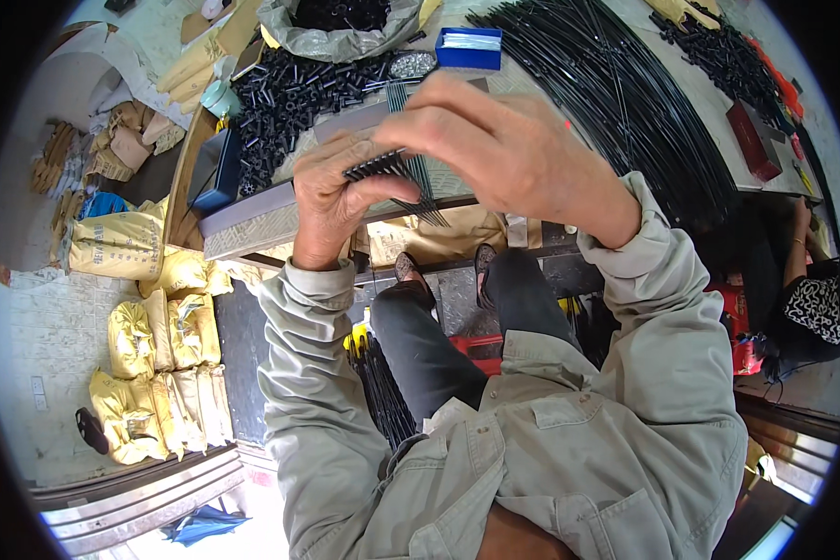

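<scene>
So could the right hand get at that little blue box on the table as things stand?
Probably yes: the blue box lies just beyond the right hand with nothing between them, though its fingers are on the thin black rods.

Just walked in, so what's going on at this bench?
A seated person works at a table. The left hand grips a bunch of thin black rods with small black tubes on their ends, and the right hand rests over them. Loose black tubes are heaped behind, and long black rods lie fanned out to the right.

Yellow sacks point(159, 364) stacked lower left; blue box point(469, 47) top centre
</scene>
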Motion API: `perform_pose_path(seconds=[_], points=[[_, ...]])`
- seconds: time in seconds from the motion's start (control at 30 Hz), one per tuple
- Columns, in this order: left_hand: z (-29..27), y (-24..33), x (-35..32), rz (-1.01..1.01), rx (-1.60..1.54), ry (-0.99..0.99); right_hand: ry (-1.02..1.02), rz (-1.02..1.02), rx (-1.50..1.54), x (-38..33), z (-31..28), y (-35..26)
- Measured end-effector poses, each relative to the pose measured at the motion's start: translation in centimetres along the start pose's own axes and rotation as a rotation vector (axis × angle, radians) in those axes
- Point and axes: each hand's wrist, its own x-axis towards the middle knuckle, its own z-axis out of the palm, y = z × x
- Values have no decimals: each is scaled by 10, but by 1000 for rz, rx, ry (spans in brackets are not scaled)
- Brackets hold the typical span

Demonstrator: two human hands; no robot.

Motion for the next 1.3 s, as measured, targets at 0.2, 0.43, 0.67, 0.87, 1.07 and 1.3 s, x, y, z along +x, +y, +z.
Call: perform_pose_path(seconds=[0.2, 0.43, 0.67, 0.87, 1.07, 1.3], points=[[-2, -1, -4, 32, 73, 69, -113, -45, -112, 6, -2, -7], [-2, -5, -9, 50, 68, 128, -72, 46, 110, 6, 10, -11], [-8, -7, -11, 96, 105, 111, -145, 33, 77, 10, 7, -12], [-8, -1, -7, 81, 106, 73, 31, 39, 181, 8, 13, -4], [-2, -6, -6, 110, 136, 5, 85, 9, 131, 8, 14, -6], [25, -42, -42, -189, 588, -387, -244, -106, -161, 18, 3, -4]])
